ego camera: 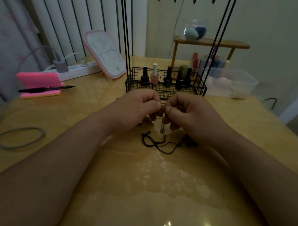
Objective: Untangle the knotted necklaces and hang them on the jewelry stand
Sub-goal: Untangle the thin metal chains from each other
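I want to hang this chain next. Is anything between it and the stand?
Nothing visible does. The left hand and right hand pinch the gold chain just before the jewelry stand; its hooks barely show at the top.

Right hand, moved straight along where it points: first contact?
Probably the left hand: the right hand points toward it, both pinching the gold chain between them. The wire basket sits beyond; depth is unclear.

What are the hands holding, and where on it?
The left hand and right hand both pinch a thin gold chain near its top; the rest dangles toward the table. The black cord lies on the table, unheld.
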The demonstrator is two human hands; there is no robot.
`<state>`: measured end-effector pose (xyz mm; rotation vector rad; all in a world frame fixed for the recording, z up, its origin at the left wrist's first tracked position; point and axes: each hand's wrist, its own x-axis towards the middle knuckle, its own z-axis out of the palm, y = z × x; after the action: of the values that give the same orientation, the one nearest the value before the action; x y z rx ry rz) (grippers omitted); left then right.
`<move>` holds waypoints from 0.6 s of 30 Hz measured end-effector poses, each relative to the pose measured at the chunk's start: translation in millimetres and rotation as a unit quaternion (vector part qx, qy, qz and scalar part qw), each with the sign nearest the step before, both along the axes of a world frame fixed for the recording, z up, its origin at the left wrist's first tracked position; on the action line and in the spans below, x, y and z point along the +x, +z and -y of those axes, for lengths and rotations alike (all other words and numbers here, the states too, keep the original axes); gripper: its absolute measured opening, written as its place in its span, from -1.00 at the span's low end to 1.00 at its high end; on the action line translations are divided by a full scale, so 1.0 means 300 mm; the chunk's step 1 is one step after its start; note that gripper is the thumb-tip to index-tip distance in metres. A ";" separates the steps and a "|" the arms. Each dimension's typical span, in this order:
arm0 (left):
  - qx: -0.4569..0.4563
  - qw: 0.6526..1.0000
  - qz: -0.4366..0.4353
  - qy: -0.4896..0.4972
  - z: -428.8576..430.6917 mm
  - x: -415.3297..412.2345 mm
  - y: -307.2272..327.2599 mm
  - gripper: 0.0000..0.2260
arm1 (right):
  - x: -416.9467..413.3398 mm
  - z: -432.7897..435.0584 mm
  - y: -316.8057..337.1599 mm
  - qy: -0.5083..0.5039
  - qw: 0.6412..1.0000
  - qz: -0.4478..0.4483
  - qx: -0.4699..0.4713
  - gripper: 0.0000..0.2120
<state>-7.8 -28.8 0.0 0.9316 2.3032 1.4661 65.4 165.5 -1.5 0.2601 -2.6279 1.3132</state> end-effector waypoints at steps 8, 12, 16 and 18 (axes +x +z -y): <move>-0.032 0.998 -0.046 0.010 0.000 -0.002 -0.011 -0.86 | -0.003 -0.010 -0.010 -0.005 0.998 -0.009 0.067 -0.91; -0.046 0.996 -0.074 0.004 -0.004 -0.001 -0.018 -0.87 | -0.003 -0.012 -0.018 -0.004 0.992 -0.045 0.118 -0.96; -0.036 0.997 -0.065 0.000 -0.005 0.000 -0.018 -0.90 | -0.004 -0.003 -0.015 -0.023 0.994 -0.048 0.093 -0.96; -0.025 0.998 -0.066 -0.005 -0.004 -0.001 -0.016 -0.92 | -0.006 0.001 -0.012 -0.024 0.997 -0.037 0.058 -0.96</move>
<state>-8.1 -27.6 -4.8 1.0524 2.4118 1.3759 63.6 165.1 -5.2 0.2568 -2.6340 1.1168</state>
